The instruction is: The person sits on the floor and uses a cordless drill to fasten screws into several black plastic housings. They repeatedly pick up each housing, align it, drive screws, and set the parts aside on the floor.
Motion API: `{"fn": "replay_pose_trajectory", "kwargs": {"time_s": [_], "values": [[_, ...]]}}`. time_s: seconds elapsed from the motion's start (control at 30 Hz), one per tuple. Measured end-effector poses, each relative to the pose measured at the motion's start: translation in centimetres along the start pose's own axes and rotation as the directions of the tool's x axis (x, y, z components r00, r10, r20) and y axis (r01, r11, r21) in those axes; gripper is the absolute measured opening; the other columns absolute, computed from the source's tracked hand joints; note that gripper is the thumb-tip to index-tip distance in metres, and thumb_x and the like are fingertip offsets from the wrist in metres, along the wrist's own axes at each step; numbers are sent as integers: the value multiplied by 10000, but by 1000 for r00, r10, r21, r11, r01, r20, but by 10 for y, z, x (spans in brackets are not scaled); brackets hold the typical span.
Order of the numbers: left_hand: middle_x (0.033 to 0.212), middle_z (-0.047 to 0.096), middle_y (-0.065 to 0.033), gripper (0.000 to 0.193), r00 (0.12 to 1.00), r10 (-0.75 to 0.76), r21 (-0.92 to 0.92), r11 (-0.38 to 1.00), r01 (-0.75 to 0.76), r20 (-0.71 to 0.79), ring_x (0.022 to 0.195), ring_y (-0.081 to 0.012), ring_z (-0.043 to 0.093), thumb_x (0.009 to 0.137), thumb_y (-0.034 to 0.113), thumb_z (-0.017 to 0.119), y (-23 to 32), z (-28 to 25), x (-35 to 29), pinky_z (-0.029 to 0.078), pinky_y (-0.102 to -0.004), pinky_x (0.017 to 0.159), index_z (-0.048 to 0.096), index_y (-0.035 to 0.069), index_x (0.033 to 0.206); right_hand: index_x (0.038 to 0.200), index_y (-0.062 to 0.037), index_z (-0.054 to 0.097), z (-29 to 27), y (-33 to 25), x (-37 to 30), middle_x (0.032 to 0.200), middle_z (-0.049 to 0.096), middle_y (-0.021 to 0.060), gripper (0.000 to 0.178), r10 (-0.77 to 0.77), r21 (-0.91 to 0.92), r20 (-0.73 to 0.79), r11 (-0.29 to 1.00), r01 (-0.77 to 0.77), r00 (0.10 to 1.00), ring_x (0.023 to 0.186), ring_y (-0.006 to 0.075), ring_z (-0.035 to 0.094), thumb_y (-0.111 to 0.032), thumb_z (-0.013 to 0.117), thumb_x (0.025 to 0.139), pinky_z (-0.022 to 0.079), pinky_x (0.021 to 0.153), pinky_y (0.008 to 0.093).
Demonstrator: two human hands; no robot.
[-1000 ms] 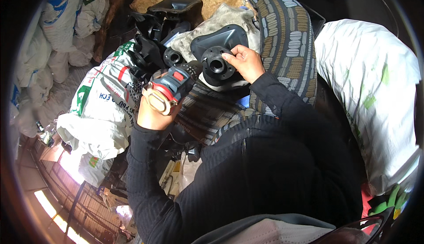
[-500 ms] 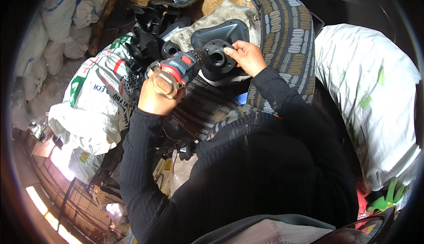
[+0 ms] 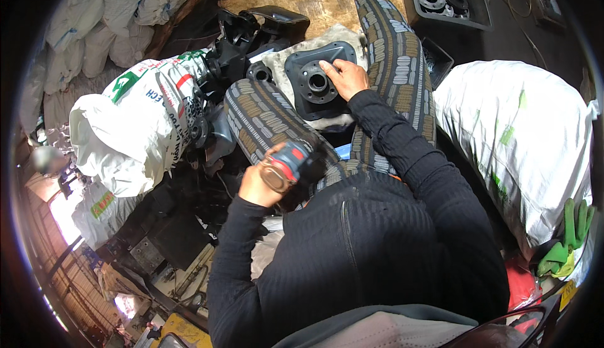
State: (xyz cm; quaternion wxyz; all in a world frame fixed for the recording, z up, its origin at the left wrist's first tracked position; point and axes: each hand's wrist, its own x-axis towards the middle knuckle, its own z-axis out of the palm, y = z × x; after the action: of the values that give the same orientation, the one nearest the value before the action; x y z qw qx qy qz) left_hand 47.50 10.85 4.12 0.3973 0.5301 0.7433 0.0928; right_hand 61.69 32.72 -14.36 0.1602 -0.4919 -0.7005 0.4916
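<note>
My left hand [image 3: 257, 187] is wrapped round a grey and red cordless drill [image 3: 291, 159], held low over my left thigh near my lap. Motion blurs the drill's front end. My right hand [image 3: 350, 79] grips the rim of a round black flange [image 3: 318, 82] with a hole in its middle, thumb on top and the other fingers partly hidden. Beneath the flange is a dark housing with a wide squarish base [image 3: 340, 51]. It rests on a whitish cloth [image 3: 280, 60] between my legs. A smaller black ring-ended part [image 3: 258, 72] sits just left of the cloth.
More black housings [image 3: 277, 17] are heaped at the far left. White sacks stand at left [image 3: 119, 150] and right [image 3: 509, 121]. A dark bin [image 3: 481, 21] of round flanges is at the far right, near a small black tray [image 3: 438, 61]. Green gloves [image 3: 569, 235] lie by the right sack.
My left hand has drawn the drill back from the flange toward my lap. My right hand stays on the flange; the housing now sits flatter on the cloth. The view has shifted.
</note>
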Motion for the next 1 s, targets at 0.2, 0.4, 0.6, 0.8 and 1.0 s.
{"fn": "replay_pose_trajectory", "kwargs": {"time_s": [0.2,0.4,0.6,0.8,1.0], "values": [[995,692,-129,619,1000,10,-62,998,-9,14,833,-308,689,724,283,785,-5,27,-1,555,-384,729,541,124,1271,718,-17,628,1,0,4,701,605,234,561,-39,-7,155,999,41,987,704,408,604,-539,538,906,454,653,470],[957,697,-134,680,999,28,-40,999,-27,23,814,-307,691,711,293,785,-5,20,7,562,-378,704,506,147,1313,703,-20,629,-5,1,15,690,607,222,556,-36,8,233,999,35,972,692,393,610,-533,553,902,456,639,454],[1232,576,-163,843,958,-87,258,966,14,275,1074,-354,591,683,229,754,10,23,-4,492,-444,893,379,139,1433,827,-57,703,12,3,-5,696,670,102,491,120,296,-64,950,-96,991,695,163,641,-517,557,917,475,654,352],[1297,515,-177,867,920,380,171,917,-361,-97,1210,-365,483,689,292,781,-5,-45,96,401,-443,1000,389,37,1419,954,-63,738,24,14,3,846,722,114,527,199,394,-42,904,-167,979,823,167,668,-540,515,933,496,767,296],[1335,382,-211,1184,933,269,172,957,-232,-239,1169,-412,483,516,392,892,-25,55,178,466,-470,944,235,121,1462,903,-13,723,26,8,-6,774,702,60,399,147,358,-161,930,-80,976,726,76,600,-394,608,933,479,669,260]]}}
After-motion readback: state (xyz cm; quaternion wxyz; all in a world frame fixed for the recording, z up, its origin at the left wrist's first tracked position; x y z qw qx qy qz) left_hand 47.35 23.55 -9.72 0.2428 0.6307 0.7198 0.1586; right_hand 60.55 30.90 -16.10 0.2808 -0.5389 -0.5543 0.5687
